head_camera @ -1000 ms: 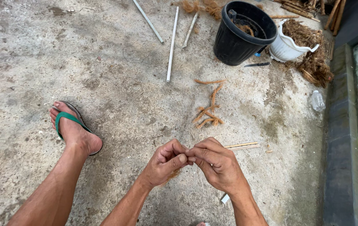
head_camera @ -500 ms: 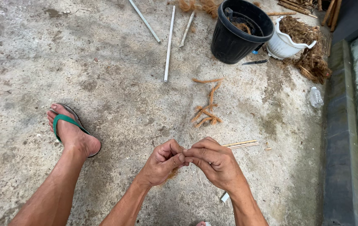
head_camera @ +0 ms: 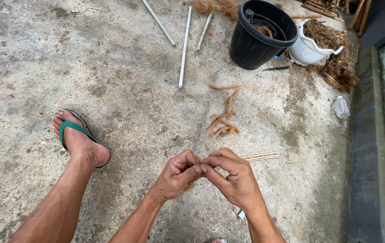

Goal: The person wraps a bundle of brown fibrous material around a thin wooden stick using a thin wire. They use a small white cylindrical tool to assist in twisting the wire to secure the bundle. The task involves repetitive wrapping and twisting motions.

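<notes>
Both the left hand and right hand were closed, fingertips pinching a small tuft of brown coconut fibre above the near concrete floor; the fibre appeared light, soft and easily frayed, best gripped at its ends.

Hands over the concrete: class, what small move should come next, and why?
Probably another short twist. Left hand and right hand meet fingertip to fingertip, pinching a bit of brown fibre that barely shows beneath them; finished fibre strands lie just ahead.
</notes>
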